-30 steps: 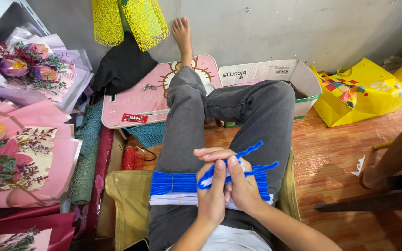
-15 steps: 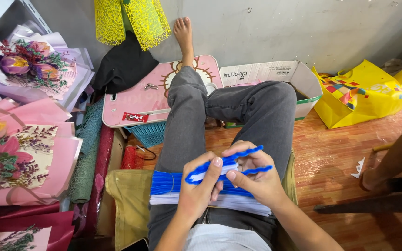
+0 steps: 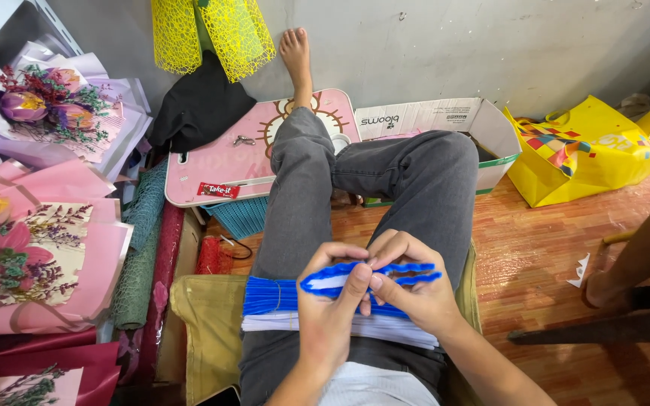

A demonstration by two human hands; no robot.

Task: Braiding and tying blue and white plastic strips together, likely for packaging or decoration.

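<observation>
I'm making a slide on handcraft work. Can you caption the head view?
Left hand and right hand pinch a blue pipe cleaner above a blue bundle on the lap.

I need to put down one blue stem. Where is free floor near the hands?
Bare wooden floor lies right of the grey trouser leg, between yellow bag and paper scrap. The left side is crowded with pink bouquets and rolls.

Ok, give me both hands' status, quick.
Left hand: closed, pinching the bent blue pipe cleaner between thumb and fingers.
Right hand: closed on the same blue pipe cleaner, above the bundle of blue and white pipe cleaners on the lap.
</observation>
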